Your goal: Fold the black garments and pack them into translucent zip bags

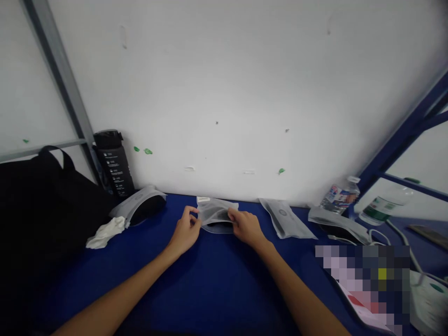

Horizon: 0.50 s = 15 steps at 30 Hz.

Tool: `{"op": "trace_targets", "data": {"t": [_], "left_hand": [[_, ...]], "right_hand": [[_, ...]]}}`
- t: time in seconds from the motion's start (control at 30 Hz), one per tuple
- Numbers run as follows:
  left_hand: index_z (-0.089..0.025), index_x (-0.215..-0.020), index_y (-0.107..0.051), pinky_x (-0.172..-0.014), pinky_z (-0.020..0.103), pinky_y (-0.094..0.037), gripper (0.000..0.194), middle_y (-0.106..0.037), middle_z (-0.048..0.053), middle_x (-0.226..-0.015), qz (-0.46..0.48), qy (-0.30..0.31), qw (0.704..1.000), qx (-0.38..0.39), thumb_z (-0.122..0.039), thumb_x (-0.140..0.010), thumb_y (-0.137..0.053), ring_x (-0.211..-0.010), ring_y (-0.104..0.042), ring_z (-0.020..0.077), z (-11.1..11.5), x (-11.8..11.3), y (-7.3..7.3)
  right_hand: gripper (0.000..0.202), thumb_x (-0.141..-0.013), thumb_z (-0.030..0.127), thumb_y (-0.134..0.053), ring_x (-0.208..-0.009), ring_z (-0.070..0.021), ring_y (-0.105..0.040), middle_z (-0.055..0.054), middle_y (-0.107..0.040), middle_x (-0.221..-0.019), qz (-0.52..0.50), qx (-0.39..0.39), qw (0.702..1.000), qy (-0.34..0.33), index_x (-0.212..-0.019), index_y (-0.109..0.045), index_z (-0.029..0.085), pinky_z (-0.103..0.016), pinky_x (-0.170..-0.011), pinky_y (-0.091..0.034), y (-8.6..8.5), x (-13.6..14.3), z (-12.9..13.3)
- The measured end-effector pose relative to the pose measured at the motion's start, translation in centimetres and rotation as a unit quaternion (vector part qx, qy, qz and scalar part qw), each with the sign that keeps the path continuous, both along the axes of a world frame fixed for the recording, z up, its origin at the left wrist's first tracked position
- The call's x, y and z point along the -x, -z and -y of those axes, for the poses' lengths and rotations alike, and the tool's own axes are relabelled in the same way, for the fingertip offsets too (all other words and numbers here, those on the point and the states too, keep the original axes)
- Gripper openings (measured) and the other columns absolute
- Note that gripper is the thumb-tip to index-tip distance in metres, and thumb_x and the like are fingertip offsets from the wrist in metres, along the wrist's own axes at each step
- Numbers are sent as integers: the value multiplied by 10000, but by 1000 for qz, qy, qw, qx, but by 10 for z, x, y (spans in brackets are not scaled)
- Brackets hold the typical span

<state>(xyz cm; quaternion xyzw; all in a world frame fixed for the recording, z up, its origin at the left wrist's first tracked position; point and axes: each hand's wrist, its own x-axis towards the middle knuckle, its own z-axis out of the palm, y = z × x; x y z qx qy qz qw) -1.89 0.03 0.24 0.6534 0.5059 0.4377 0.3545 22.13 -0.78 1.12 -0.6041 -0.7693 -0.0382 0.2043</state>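
Note:
A frosted zip bag lies in front of me near the wall, its near mouth gaping a little and something black showing inside. My right hand pinches the bag's right edge between thumb and fingers. At the opposite edge is my left hand, its fingers curled around the bag's left side; the fingertips are partly hidden. To the right rests a flat frosted bag with a round dark logo. Another frosted bag, on the left, has a black item showing from it.
A crumpled white tissue, a black bag and a tall dark bottle stand left on the blue table. Rightward are a further frosted bag, clear plastic bottles, cables and a blurred-out phone-like device.

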Motion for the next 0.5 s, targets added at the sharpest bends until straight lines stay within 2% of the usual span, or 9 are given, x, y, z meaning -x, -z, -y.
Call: {"op": "trace_targets", "data": {"t": [0.13, 0.27, 0.33, 0.43, 0.5], "left_hand": [[-232, -1126, -494, -469, 192, -410, 278, -609, -49, -767, 56, 19, 997, 52, -278, -864, -574, -546, -592, 118, 0, -1, 3], [-258, -1126, -492, -339, 154, -336, 318, -543, -64, -764, 57, 35, 995, 74, -284, -827, -598, -528, -598, 128, 1, -2, 4], [-255, -1102, -486, -336, 162, -364, 310, -502, -77, -724, 66, 42, 995, 68, -283, -816, -600, -515, -589, 132, 1, -2, 5], [-250, -1079, -476, -373, 173, -375, 285, -476, -92, -674, 66, 46, 995, 64, -257, -812, -576, -485, -556, 125, 0, -1, 5], [-242, -1051, -477, -445, 184, -379, 258, -470, -99, -634, 32, 37, 999, 24, -214, -808, -561, -488, -524, 116, 1, 1, 3]], "right_hand": [[217, -792, 66, -537, -688, -185, -585, -4, -689, -798, 16, 1, 1000, 10, -904, -601, 241, -325, -598, -160, -3, 1, 3], [100, -874, 238, -602, -749, -200, -623, -16, -723, -885, 29, -1, 1000, -12, -973, -611, 248, -306, -600, -199, -7, 10, 11], [113, -914, 298, -591, -779, -207, -637, -27, -732, -922, 36, -2, 999, -30, -1011, -613, 246, -301, -601, -222, -8, 13, 13], [89, -933, 279, -566, -791, -201, -642, -26, -730, -923, 34, -4, 999, -41, -1003, -604, 241, -297, -607, -247, -8, 13, 14], [79, -912, 273, -599, -791, -196, -638, -16, -719, -902, 13, -11, 999, -45, -983, -592, 239, -288, -621, -270, -8, 12, 14]]}}
